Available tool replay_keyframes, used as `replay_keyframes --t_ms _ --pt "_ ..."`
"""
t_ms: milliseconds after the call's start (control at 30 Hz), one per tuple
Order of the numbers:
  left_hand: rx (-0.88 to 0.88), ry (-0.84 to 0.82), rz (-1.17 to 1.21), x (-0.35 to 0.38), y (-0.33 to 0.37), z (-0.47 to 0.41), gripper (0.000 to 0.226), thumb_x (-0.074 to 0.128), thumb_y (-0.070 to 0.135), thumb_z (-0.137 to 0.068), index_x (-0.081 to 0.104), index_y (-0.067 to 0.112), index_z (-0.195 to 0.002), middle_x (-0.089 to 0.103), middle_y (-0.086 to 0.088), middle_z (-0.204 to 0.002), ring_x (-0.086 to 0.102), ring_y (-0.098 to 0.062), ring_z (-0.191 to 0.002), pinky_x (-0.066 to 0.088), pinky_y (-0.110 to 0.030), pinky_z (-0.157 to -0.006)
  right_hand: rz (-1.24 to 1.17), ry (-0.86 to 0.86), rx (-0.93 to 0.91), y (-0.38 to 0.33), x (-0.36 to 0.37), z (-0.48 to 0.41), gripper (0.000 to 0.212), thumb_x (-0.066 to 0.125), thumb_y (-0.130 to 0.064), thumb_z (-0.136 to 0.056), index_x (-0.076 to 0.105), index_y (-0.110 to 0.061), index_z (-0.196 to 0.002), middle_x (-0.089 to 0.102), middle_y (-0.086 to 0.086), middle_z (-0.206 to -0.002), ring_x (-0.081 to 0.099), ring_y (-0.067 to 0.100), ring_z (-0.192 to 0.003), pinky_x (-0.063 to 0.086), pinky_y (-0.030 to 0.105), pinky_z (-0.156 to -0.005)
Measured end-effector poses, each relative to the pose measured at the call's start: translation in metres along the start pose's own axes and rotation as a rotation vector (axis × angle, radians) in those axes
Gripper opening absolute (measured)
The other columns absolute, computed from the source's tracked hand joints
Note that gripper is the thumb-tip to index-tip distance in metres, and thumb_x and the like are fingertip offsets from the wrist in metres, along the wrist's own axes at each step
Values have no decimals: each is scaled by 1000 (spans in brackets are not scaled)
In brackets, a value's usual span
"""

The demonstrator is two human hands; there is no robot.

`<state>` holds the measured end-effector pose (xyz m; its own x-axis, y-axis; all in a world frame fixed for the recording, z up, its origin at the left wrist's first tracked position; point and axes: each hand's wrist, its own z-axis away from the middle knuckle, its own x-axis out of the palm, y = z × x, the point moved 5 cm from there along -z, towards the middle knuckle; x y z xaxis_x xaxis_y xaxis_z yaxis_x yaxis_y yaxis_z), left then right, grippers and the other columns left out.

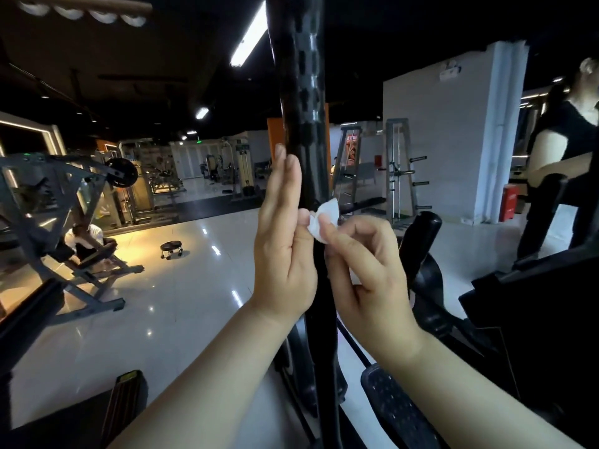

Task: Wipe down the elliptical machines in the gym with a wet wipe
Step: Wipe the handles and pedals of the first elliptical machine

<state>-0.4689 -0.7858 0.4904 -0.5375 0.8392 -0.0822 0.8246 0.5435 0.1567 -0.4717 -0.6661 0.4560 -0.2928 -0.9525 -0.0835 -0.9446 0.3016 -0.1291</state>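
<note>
Wet wipe (322,218): small, white and crumpled, held against the black handle bar at about chest height. It looks light, limp and damp, so it will probably bunch up or tear if dragged by one corner.
Right hand (366,273): thumb and forefinger are pinched on the wipe, the other fingers curled loosely below.
Left hand (282,254): fingers are straight and together, laid flat along the bar's left side, the thumb tip at the wipe's edge.
Best hold: probably spread the wipe and wrap it round the bar under the palm, not at the fingertips.
Handle bar (303,92): upright, rigid and glossy with a ridged grip, likely slick once wet.
Pedal (392,409): textured, low on the right.
Stool (171,249): well away across the shiny floor (181,303).
</note>
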Motion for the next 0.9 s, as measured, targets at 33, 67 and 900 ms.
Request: replay_keyframes --t_ms 33,67,900 --pt "17 -16 -15 0 -1 1 51 34 -11 -101 23 -4 -151 19 -25 -163 15 -19 -156 16 -33 -126 -2 50 53 1 0 3 34 57 6 -96 62 6 -129 52 13 -103 53 10 -97 46 20 -89" --pt "27 -34 -27 -1 -1 0 51 34 -10 -102 23 -5 -151 18 -24 -163 14 -18 -156 16 -34 -126 -2 112 106 2 -1 1 34 59 5 -96 63 4 -129 53 11 -100 52 6 -97 44 17 -89" --pt "29 -70 13 2 -13 40 49 29 -8 -100 22 -9 -149 17 -23 -160 15 -20 -155 19 -30 -125 23 129 135 -2 1 46 28 63 -1 -97 67 4 -124 55 8 -97 60 16 -89 54 28 -80"
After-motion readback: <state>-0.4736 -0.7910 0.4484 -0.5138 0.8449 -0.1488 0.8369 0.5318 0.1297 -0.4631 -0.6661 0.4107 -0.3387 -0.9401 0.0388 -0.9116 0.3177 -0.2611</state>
